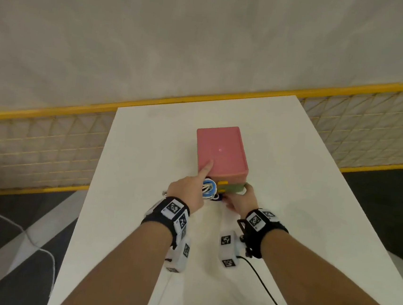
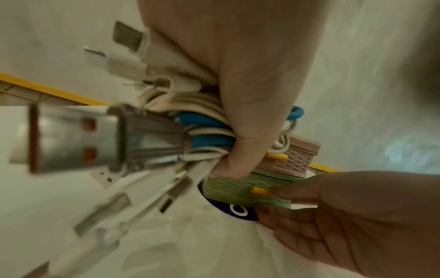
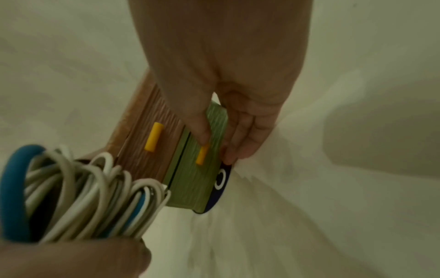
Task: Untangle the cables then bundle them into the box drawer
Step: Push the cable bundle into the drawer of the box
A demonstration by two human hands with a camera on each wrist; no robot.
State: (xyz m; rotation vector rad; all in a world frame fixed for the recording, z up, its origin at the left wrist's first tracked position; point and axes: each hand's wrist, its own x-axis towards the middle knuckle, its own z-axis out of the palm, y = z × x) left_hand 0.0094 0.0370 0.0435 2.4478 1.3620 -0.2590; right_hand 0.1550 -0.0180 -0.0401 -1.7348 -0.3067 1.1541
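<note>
A pink box (image 1: 221,151) stands mid-table with a pink upper drawer (image 3: 145,150) and a green lower drawer (image 3: 197,180), each with a yellow handle (image 3: 202,155). My left hand (image 1: 185,191) grips a coiled bundle of white and blue cables (image 1: 208,190) in front of the box's left side, its index finger stretched onto the box top. USB plugs (image 2: 78,139) stick out of the bundle (image 2: 204,124). My right hand (image 1: 241,201) pinches the green drawer front (image 2: 238,190), thumb by its handle, fingers under its lower edge. That drawer stands slightly out.
A dark blue round piece with a white ring (image 3: 222,186) lies under the box front. The white table (image 1: 139,220) ends at a yellow-railed mesh fence (image 1: 48,142). A black lead (image 1: 268,291) trails from my right wrist. A white cord (image 1: 16,228) lies on the floor, left.
</note>
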